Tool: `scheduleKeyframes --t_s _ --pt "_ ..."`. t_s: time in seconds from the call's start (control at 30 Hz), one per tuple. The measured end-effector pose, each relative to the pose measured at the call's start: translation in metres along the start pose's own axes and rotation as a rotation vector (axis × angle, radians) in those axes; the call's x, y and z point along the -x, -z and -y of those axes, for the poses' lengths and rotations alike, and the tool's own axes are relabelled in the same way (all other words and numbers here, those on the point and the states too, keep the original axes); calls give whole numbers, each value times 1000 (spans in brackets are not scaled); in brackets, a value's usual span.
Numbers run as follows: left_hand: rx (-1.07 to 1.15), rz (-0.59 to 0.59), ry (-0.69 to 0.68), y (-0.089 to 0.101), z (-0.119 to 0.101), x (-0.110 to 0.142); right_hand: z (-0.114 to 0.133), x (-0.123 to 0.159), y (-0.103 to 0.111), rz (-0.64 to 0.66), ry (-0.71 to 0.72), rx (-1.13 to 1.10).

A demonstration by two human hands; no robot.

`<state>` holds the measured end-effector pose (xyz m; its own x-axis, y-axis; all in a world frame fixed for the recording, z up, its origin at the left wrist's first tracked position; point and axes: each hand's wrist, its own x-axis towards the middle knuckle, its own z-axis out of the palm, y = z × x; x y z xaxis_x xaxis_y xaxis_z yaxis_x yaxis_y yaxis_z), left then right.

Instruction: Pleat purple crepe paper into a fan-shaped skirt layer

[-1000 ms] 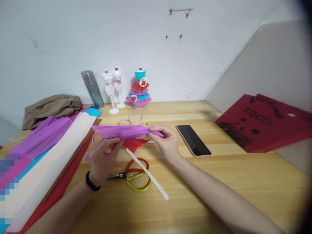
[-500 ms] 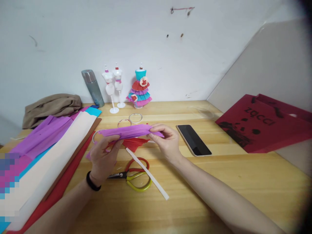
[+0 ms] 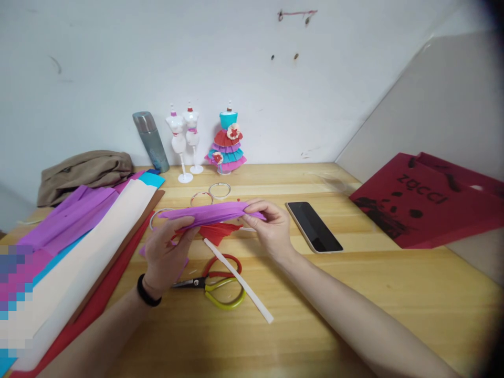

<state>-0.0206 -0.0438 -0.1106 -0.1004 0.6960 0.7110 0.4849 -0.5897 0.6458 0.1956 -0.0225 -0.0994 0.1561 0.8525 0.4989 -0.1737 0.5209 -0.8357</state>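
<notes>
1 black phone (image 3: pixel 314 226) near 1 red bag (image 3: pixel 417 202); 1 flask (image 3: pixel 151 142), 1 brown cloth (image 3: pixel 84 170)

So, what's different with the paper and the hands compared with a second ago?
The left end of the pleated purple paper has drawn in to the right and looks narrower, less fanned out. A bit of purple now shows beside the left hand. Nothing was let go: the left hand and right hand still hold the paper. The red-and-yellow-handled scissors and black-screened phone stayed put.
</notes>
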Motion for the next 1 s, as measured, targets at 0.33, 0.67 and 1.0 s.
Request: scheduleKeyframes --t_s 0.33,0.67,1.0 --pt "16 56 -116 1 -7 -6 -1 -1 1 -5 -32 -21" --pt "110 168 -55 2 -12 -9 -4 -1 1 -9 -48 -22" --pt "403 270 209 0 -27 -15 0 0 0 12 -38 -1"
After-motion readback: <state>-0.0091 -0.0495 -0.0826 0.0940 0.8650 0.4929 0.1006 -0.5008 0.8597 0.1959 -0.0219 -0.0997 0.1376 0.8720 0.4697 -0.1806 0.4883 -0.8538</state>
